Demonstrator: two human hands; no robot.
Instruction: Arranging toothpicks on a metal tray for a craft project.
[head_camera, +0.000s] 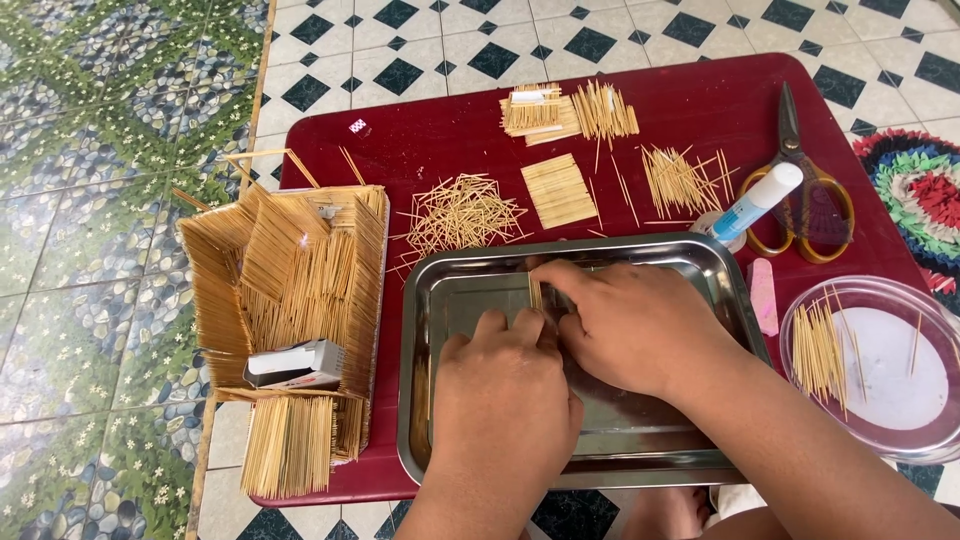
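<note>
Both my hands are inside a steel tray (440, 300) on a dark red low table (700, 110). My left hand (505, 390) rests knuckles-up in the tray's middle, fingertips pressed on thin wooden sticks. My right hand (630, 325) reaches in from the right and pinches a small row of toothpick-like sticks (536, 292) standing near the tray's far side. The hands touch each other at the fingertips. What lies under the palms is hidden.
A structure of glued stick panels (290, 290) with a small box (297, 365) stands at left. Loose stick piles (460, 212), a flat stick mat (558, 190), bundles (570, 110), a glue tube (760, 200), scissors (800, 180), and a clear lid with sticks (880, 365) surround the tray.
</note>
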